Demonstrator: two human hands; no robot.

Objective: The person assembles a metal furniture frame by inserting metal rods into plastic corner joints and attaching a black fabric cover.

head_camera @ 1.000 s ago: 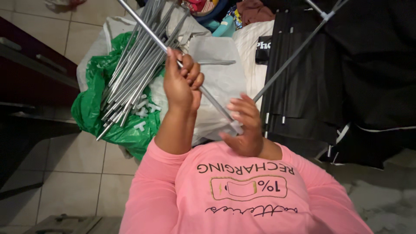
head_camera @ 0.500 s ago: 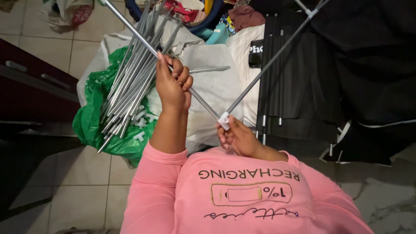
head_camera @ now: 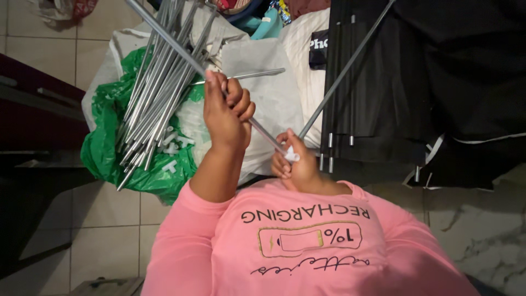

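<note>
My left hand is closed around a grey metal rod that slants up to the upper left. My right hand grips a small white plastic connector where that rod meets a second grey rod running up to the upper right. The two rods form a V with its point at my right hand, just above my pink shirt.
A bundle of several grey metal rods lies on a green plastic bag with small white connectors. A white bag sits in the middle. Black fabric with rods lies at the right. Tiled floor shows at the left.
My right hand has slid down along the rods to the white connector at their joint. My left hand has stayed on the left rod.
</note>
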